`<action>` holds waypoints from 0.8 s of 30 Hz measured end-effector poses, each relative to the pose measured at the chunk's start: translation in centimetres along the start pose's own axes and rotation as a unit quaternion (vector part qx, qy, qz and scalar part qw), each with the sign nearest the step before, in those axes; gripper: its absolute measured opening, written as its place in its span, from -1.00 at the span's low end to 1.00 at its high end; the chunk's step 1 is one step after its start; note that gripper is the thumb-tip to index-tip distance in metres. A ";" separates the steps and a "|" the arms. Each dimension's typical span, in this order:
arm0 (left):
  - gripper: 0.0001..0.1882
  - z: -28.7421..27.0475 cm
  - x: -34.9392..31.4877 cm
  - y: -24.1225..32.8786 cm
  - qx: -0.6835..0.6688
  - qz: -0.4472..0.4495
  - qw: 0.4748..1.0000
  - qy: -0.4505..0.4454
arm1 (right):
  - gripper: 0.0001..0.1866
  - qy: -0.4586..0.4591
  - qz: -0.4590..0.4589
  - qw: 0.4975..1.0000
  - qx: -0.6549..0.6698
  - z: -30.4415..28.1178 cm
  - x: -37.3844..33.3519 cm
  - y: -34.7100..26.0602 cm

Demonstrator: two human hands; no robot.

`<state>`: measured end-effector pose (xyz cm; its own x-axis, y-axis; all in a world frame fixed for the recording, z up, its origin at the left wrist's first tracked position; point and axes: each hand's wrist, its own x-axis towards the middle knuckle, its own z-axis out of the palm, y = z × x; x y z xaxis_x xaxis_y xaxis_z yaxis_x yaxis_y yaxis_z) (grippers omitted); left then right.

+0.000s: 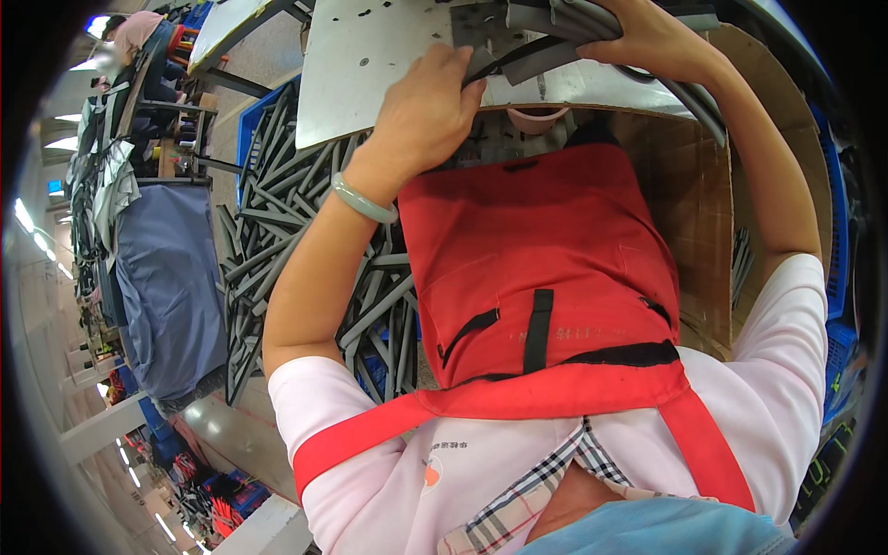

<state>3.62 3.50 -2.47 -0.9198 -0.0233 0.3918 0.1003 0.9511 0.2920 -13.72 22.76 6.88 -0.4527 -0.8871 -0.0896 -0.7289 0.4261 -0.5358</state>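
Observation:
At the top of the view, my left hand [433,104] is closed, with thumb and fingers pinching the end of a grey tube-like strip [536,60] above the table [347,97]. My right hand [659,42] wraps round a bundle of similar grey strips [564,20], seemingly foam or rubber, at the table's near right. Its fingertips are partly hidden behind the bundle. A few dark strips hang down past the table edge below my right wrist.
A large heap of grey strips [277,231] fills a blue crate [248,125] on the left. A cardboard box [694,213] stands on the right, with blue crates [837,240] beyond. My red apron [546,240] lies under the table edge. Another person [143,37] sits far left.

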 end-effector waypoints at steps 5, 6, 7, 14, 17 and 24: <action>-0.63 -1.3 1.3 0.8 -0.360 -0.222 0.897 -0.128 | -0.47 0.004 -0.185 0.973 0.138 -0.4 0.5 5.4; -0.64 -2.2 1.8 1.2 -0.409 -0.238 0.877 -0.086 | -0.50 0.044 -0.428 0.873 0.230 -0.1 1.2 5.3; -0.64 -2.6 2.4 0.7 -0.425 -0.244 0.869 -0.075 | -0.50 0.044 -0.429 0.873 0.230 -0.3 1.2 5.2; -0.61 -2.6 4.8 -1.8 -0.405 -0.254 0.877 -0.048 | -0.45 0.060 -0.018 0.996 0.056 -1.1 1.8 3.2; -0.61 -2.5 5.4 -1.8 -0.398 -0.255 0.880 -0.052 | -0.41 0.046 0.015 0.997 0.055 -1.5 1.9 3.1; -0.64 -2.1 6.2 -3.0 -0.419 -0.261 0.869 -0.035 | -0.42 0.045 0.024 0.996 0.074 -1.8 2.7 3.4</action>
<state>-1.63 -0.12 0.90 -0.9407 -0.3379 -0.0297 -0.1231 0.2583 0.9582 -18.30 22.15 6.33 -0.5351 -0.8436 -0.0456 -0.6250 0.4316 -0.6504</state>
